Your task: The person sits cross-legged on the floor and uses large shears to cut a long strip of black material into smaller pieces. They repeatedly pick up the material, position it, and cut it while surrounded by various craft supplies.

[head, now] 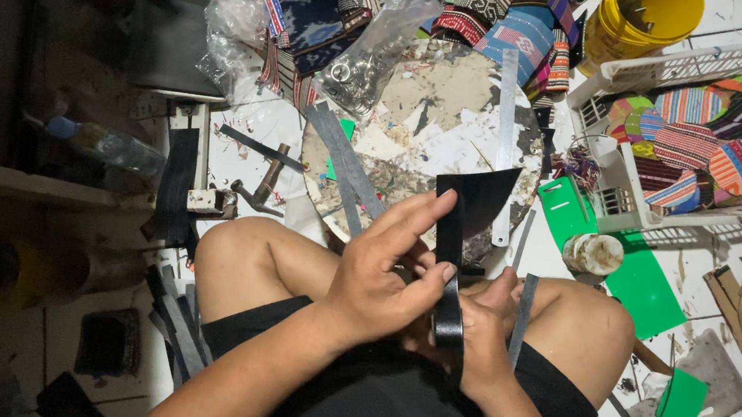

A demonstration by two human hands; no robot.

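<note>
A round work board (429, 103), scarred and littered with paper scraps, lies on the floor just beyond the person's knees. Across it lie a metal ruler (504, 140) and some grey strips (343, 163), with a clear bag of metal rings (364, 63) at its far edge. Just this side of the board, over the lap, both hands work a black strip (452, 246) that widens into a flared black piece at its far end. The left hand (382, 270) pinches the strip between thumb and fingers, its grip pressed together; the right hand (483, 328) curls beneath, closed on the strip's lower end. Right of the board, a white plastic basket (684, 72) holds round striped woven patches, and a yellow bucket (644, 21) stands behind it. Green sheets (637, 281) and a small round tin (594, 253) lie between board and basket. Left of the board rest a hammer (262, 182) and a plastic bottle (103, 145). Woven cloth is heaped beyond the board. Clutter rings the board closely; the freest room is over the lap.
</note>
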